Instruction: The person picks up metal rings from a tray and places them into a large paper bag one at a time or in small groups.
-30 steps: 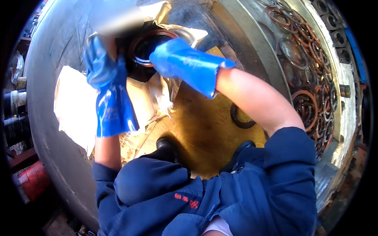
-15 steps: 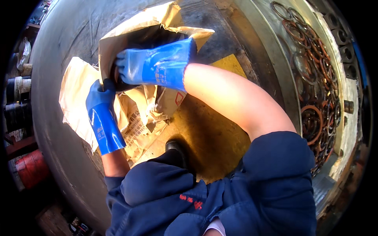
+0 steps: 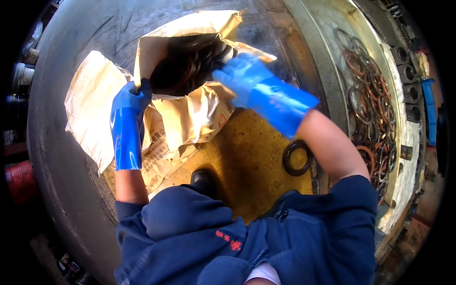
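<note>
Left hand (image 3: 130, 97) is clamped on the near lip of the paper sack (image 3: 190, 71), holding it open at the far middle; right hand (image 3: 240, 71) reaches into its mouth among dark rings (image 3: 183, 69), grip hidden. Unloading, I'd judge; next, a firm pinch.

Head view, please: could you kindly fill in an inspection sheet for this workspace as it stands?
Surface: yellow-brown sheet on a grey metal floor.
Job's things: open paper bag holding dark rings.
Clutter: crumpled paper wrapping; one loose black ring; a black shoe.
Grips: left hand, blue-gloved, grips the bag's edge; right hand, blue-gloved, at the bag's mouth, hold unclear.
Cables: nothing seen.
Surroundings: tray of rusty rings to the right; red cylinder at left.
</note>
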A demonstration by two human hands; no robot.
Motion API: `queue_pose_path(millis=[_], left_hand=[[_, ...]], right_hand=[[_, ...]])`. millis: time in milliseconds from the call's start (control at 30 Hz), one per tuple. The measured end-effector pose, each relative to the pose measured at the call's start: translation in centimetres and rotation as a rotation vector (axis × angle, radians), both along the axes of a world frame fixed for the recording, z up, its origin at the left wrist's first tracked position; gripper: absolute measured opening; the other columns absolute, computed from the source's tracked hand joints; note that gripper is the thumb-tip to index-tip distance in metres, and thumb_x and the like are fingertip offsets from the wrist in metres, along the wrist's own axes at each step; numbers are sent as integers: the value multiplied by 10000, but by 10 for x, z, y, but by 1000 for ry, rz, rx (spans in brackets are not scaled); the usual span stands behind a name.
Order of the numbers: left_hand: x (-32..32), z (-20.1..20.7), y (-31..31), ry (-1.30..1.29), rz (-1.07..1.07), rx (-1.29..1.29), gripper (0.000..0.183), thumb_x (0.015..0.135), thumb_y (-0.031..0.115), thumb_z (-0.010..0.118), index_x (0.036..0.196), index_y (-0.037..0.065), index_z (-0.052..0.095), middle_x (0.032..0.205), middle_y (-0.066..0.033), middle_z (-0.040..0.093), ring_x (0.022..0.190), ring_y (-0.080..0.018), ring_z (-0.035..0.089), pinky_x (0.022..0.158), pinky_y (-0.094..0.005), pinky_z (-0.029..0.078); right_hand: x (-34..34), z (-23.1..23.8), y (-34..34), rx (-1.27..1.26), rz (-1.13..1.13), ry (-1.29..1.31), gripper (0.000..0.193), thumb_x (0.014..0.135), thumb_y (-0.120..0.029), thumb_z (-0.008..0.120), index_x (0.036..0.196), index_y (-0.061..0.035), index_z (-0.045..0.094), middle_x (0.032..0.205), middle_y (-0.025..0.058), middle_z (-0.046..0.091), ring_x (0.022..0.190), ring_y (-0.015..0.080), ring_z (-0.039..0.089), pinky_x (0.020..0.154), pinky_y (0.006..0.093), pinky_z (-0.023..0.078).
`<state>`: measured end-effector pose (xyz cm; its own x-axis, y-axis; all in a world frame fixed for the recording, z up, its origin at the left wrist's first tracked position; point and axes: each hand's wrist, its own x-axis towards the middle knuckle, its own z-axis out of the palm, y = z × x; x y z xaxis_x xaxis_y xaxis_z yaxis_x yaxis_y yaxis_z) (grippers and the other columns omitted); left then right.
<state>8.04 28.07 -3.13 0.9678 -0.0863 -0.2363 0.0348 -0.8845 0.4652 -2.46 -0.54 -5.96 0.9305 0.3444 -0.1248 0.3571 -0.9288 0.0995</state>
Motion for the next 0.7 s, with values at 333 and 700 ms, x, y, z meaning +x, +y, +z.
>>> queue_pose_path(millis=[333,700], left_hand=[[77,22,8,189,8,-564,350,1012,379,703,1044,31,698,754,-101,721,547,-180,671,493,-295,454],[14,0,37,-45,-79,-40,426,988,381,752,1199,11,733,1090,-116,776,973,-242,742,860,-373,583]], right_hand=[[47,87,-2,-15,-64,-138,148,900,-270,771,1029,-207,807,902,88,776,873,289,769,787,409,629],[-22,10,11,17,297,-298,73,743,-218,776,812,-232,796,779,-24,744,872,210,739,782,346,561]])
